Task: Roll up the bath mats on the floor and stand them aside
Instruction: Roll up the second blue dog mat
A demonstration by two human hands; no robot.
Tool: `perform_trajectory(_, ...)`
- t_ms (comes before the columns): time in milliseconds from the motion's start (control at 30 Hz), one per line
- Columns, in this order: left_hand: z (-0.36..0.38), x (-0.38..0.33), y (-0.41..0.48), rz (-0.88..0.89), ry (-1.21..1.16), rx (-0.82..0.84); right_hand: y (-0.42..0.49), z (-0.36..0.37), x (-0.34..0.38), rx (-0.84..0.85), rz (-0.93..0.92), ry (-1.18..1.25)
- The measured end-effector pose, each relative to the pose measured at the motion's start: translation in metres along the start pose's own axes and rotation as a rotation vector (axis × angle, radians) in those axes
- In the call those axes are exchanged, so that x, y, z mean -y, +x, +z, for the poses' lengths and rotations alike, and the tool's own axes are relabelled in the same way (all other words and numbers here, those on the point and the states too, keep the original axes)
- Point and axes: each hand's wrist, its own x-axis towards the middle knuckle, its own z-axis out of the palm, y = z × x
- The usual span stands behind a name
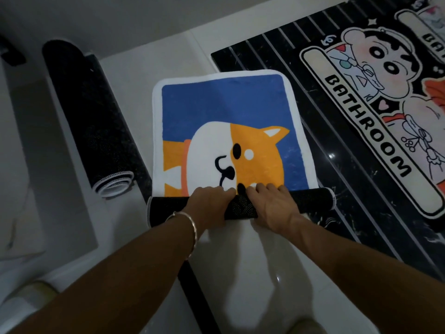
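Note:
A blue bath mat [224,112] with an orange and white dog lies flat on the white floor. Its near end is rolled into a black, dotted tube [310,198]. Both my hands sit side by side on the middle of that roll. My left hand [209,204], with a bracelet on its wrist, and my right hand [272,203] curl their fingers over the top of the roll. A second mat [89,116] is fully rolled, black side out, and lies on the floor to the left. A cartoon mat [361,116] reading BATHROOM lies flat on the right.
The cartoon mat rests on a black marble strip with grooves [265,44] that runs along the right side. A dark threshold strip [199,297] crosses the white tiles under my left arm. A grey panel [29,141] stands at the left edge.

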Motion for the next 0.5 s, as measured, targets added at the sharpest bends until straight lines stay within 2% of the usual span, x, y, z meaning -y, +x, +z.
perform_trajectory(67, 0.009, -0.007, -0.007, -0.045, 0.075, -0.111, 0.01, -0.008, -0.006, 0.127, -0.037, 0.071)
perform_trajectory(133, 0.016, -0.012, -0.01, -0.09, 0.114, -0.142, 0.018, -0.015, -0.01, 0.235, -0.074, 0.133)
perform_trajectory(200, 0.012, -0.008, -0.005, -0.092, 0.091, -0.114, 0.017, -0.017, -0.009, 0.19, -0.076, 0.119)
perform_trajectory(267, 0.004, 0.0, 0.002, -0.042, 0.055, -0.039, 0.008, -0.012, -0.004, 0.044, -0.06, 0.05)
perform_trajectory(333, -0.002, 0.004, 0.006, -0.024, 0.02, 0.03, 0.002, -0.006, 0.0, -0.02, -0.056, 0.025)
perform_trajectory(400, -0.001, 0.002, 0.004, -0.042, 0.025, 0.01, 0.007, -0.007, -0.003, 0.056, -0.042, 0.084)
perform_trajectory(500, 0.007, -0.003, -0.003, -0.048, 0.115, -0.129, 0.025, -0.019, -0.01, 0.312, -0.065, 0.231)
